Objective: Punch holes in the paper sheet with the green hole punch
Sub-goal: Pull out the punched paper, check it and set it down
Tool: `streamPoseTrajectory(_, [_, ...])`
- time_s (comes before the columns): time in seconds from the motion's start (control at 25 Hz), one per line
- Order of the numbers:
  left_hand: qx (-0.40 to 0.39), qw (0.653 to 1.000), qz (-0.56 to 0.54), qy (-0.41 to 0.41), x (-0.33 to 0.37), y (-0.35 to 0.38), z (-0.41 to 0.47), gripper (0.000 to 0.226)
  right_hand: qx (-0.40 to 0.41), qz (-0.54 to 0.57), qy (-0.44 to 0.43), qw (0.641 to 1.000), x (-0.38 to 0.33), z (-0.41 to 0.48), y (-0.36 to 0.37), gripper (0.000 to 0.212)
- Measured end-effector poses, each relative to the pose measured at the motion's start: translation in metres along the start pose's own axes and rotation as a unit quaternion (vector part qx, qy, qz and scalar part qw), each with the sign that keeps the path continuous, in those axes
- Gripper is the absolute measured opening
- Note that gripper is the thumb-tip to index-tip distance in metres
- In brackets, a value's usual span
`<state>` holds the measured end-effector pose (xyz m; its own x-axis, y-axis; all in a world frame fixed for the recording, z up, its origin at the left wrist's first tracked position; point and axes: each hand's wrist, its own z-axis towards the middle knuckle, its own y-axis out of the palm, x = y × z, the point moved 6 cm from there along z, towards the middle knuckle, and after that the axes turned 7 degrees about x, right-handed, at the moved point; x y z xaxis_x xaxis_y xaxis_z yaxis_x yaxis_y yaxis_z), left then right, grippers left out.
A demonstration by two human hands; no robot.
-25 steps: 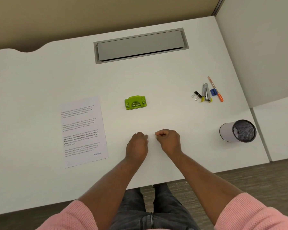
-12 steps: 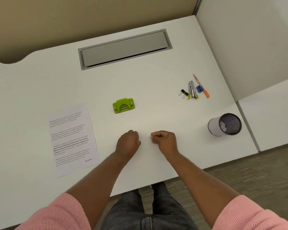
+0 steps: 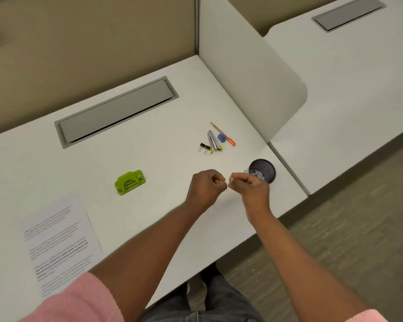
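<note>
Paper sheet (image 3: 61, 242), printed with blocks of text, lies flat and thin at the near left of the white table (image 3: 172, 126), untouched and with no holes that can be made out; the green hole punch (image 3: 130, 182), a squat glossy plastic body with a ribbed curved top, sits apart from it toward the table's middle, also untouched. Both bare hands hover over the table's right side, well clear of both items: the left hand (image 3: 206, 187) is curled into a loose fist, fingers together on nothing visible, and the right hand (image 3: 249, 184) likewise has its fingers drawn in, thumb against them, with no object seen between; the two fists almost meet. By this showing the task has not begun, and the step in hand looks like readiness before the first reach; the next move would call for opening one hand and bringing paper and punch together, sliding the sheet's edge squarely into the punch's slot before pressing down. A round black mesh cup (image 3: 262, 170) stands just behind the right hand; binder clips (image 3: 204, 147), a metal staple remover (image 3: 213, 141) and an orange-tipped pen (image 3: 223, 134) lie in a small cluster farther back; a grey rectangular cable hatch (image 3: 116, 111) is set flush in the table.
</note>
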<state>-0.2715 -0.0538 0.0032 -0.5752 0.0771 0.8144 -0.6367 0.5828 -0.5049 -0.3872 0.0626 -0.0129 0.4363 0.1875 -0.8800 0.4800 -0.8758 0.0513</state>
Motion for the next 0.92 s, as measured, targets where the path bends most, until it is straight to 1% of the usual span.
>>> streamPoseTrajectory(0.08, [-0.018,1.000,0.000,0.025,0.033,0.022,0.014,0.008,0.049,-0.032,-0.030,0.998,-0.024,0.014,-0.029,0.017])
streamPoseTrajectory(0.16, [-0.034,0.998,0.011,0.054,0.060,0.042,0.025,0.010,0.081,-0.099,-0.066,0.990,-0.043,0.025,-0.049,0.017])
streamPoseTrajectory(0.28, [-0.073,0.993,0.046,0.076,0.083,0.067,0.040,0.015,0.080,-0.203,-0.121,0.969,-0.060,0.041,-0.061,0.027])
streamPoseTrajectory(0.36, [-0.088,0.990,0.075,0.082,0.088,0.076,0.047,0.019,0.077,-0.282,-0.160,0.943,-0.067,0.047,-0.063,0.025])
streamPoseTrajectory(0.44, [-0.086,0.989,0.087,0.085,0.090,0.079,0.051,0.020,0.075,-0.342,-0.187,0.918,-0.071,0.051,-0.062,0.021])
streamPoseTrajectory(0.6, [-0.059,0.991,0.089,0.086,0.094,0.079,0.053,0.015,0.072,-0.392,-0.204,0.894,-0.075,0.057,-0.059,0.012])
streamPoseTrajectory(0.76, [-0.066,0.990,0.093,0.084,0.092,0.080,0.056,0.020,0.065,-0.438,-0.203,0.873,-0.073,0.061,-0.057,0.021])
streamPoseTrajectory(0.84, [-0.066,0.990,0.096,0.085,0.091,0.080,0.056,0.024,0.064,-0.448,-0.193,0.870,-0.072,0.063,-0.056,0.023])
streamPoseTrajectory(0.92, [-0.054,0.991,0.090,0.085,0.090,0.080,0.056,0.020,0.065,-0.450,-0.186,0.871,-0.072,0.063,-0.057,0.020])
